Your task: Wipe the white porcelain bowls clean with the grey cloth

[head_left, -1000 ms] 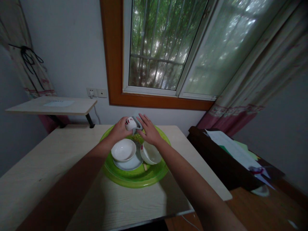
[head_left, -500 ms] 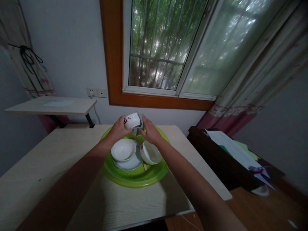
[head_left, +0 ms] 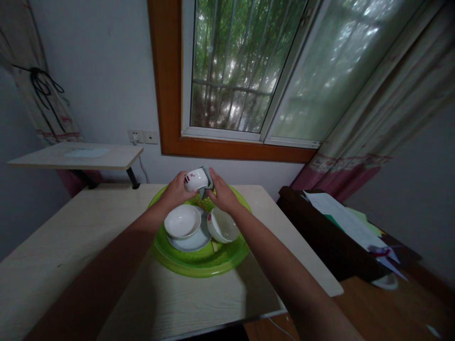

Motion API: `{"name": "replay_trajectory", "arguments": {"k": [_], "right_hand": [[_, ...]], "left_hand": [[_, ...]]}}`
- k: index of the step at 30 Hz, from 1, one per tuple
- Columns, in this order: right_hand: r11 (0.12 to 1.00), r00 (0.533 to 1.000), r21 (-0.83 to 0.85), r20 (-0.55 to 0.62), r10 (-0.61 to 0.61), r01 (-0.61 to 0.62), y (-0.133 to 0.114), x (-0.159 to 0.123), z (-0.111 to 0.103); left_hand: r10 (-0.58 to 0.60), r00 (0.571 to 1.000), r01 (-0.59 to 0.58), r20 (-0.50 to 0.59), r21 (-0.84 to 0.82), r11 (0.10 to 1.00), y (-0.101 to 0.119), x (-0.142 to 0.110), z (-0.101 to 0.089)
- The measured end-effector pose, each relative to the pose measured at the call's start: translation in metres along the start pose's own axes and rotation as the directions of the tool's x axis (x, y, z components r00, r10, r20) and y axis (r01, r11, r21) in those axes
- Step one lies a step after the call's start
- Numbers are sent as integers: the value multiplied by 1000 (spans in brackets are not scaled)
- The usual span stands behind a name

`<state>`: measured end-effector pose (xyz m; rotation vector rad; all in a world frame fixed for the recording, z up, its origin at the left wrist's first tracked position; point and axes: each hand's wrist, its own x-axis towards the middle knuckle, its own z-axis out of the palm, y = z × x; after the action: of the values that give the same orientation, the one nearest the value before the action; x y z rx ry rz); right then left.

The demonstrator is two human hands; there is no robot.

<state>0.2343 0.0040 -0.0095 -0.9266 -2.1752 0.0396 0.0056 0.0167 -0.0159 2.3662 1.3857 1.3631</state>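
Note:
A small white cup (head_left: 196, 180) with red and black marks is tilted on its side above the far part of a green basin (head_left: 202, 271). My left hand (head_left: 177, 192) is closed round the cup's left end. My right hand (head_left: 222, 192) presses a grey cloth (head_left: 207, 179) against the cup's right end, where the rim is covered. Below my hands, a white bowl (head_left: 182, 221) rests on a white plate (head_left: 192, 244) in the basin. To its right, a second bowl (head_left: 223, 226) with a red flower leans over on its side.
The basin stands on a pale wooden table (head_left: 103, 227). At the back left is a raised shelf (head_left: 78, 156) with a paper on it. A dark cabinet (head_left: 320, 232) holding papers stands to the right. Beyond the table are the wall and a window (head_left: 241, 71).
The cup and cloth have turned and shifted very slightly between my hands. The bowls, plate and basin have stayed where they were.

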Motion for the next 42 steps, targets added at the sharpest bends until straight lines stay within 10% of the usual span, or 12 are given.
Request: {"name": "replay_trajectory", "arguments": {"k": [17,31,42], "right_hand": [[970,971,-84,93,-221,229,-20,2,-11],[991,996,98,31,86,-89,6,-1,2],[975,976,-95,106,-193,203,-22,3,-8]], "left_hand": [[11,999,-10,38,-28,1000,4,0,-2],[-19,1000,18,9,5,1000,5,-1,-3],[-4,999,4,44,19,1000,0,-1,-1]]}}
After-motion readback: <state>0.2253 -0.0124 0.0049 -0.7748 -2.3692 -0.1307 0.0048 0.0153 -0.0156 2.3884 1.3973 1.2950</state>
